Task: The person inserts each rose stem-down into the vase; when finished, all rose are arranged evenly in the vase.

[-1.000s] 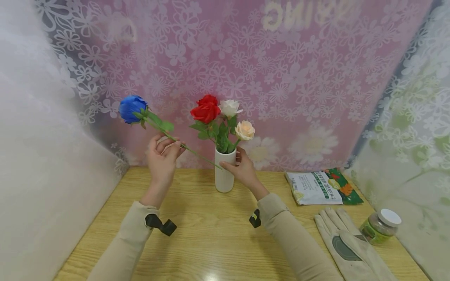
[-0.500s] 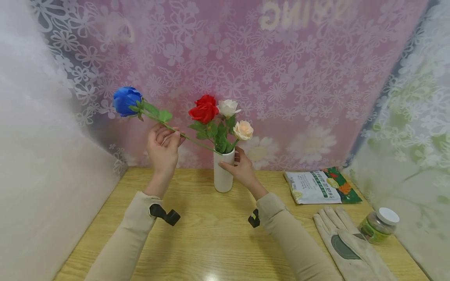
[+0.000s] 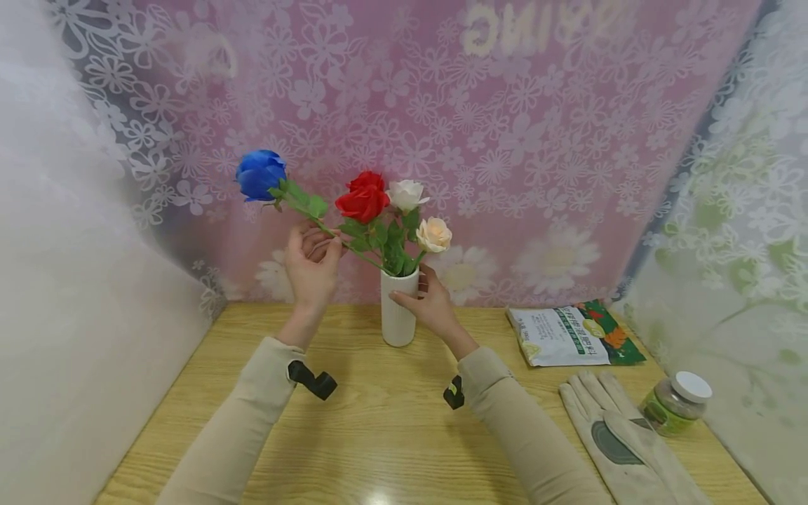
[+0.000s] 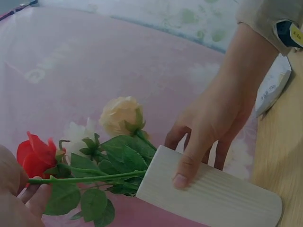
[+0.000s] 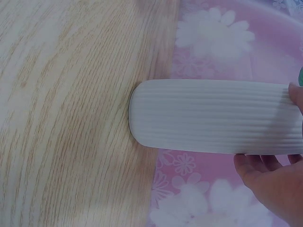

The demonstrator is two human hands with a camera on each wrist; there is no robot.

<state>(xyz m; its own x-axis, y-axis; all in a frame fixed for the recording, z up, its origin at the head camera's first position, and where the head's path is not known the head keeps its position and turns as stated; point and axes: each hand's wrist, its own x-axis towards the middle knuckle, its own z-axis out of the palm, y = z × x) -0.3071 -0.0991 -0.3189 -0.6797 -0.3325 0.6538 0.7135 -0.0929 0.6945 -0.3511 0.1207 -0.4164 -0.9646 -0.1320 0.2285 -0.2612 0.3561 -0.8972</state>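
Note:
A blue rose [image 3: 261,175] slants down to the right, its green stem pinched by my left hand [image 3: 313,270]. The lower end of that stem [image 4: 99,178] reaches the mouth of a white ribbed vase [image 3: 399,308], and its tip is hidden there. My right hand [image 3: 435,301] grips the vase near the top from the right, thumb across the front. The vase stands upright on the table [image 5: 85,118]. In it are a red rose [image 3: 364,198], a white rose [image 3: 407,195] and a cream rose [image 3: 434,235], with green leaves [image 4: 94,205] below the blooms.
To the right lies a white and green printed packet [image 3: 574,333]. Nearer are a pair of beige gloves [image 3: 615,435] and a lidded jar [image 3: 677,402]. A pink floral sheet [image 3: 492,140] hangs behind the table, and a pale wall [image 3: 76,280] bounds the left.
My left hand has moved right with the blue rose, and the stem's lower end has gone from in front of the vase up to its mouth. My right hand keeps its hold.

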